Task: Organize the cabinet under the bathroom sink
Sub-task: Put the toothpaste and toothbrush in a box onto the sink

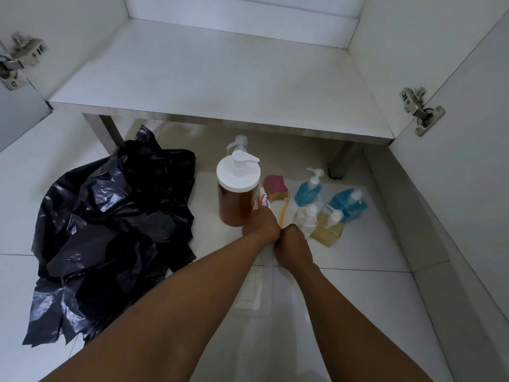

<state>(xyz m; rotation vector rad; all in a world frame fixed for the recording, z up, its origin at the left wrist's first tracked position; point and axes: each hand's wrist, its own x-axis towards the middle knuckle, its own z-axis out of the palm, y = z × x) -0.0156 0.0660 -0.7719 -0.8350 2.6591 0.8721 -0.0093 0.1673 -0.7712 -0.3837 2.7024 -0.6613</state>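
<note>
- left grip [260, 224]: fingers curled over near end of toothpaste tube [264, 201], grasping it. Tube lies on floor [358, 285] btw amber pump bottle [238, 199] & yellow handle [283, 213].
- right grip [292, 239]: clenched fist at 3 o'clock of left grip, touching it. Can't tell what's inside, if anything.
- sponge [276, 186]: 12 o'clock of both grips.
- small pump bottles [348, 206]: 2 o'clock, clustered; 2 blue, 1 clear, 1 yellow.
- black bag [110, 232]: 9 o'clock, crumpled on floor.
- cabinet shelf [220, 78]: 12 o'clock, above the lot.
</note>
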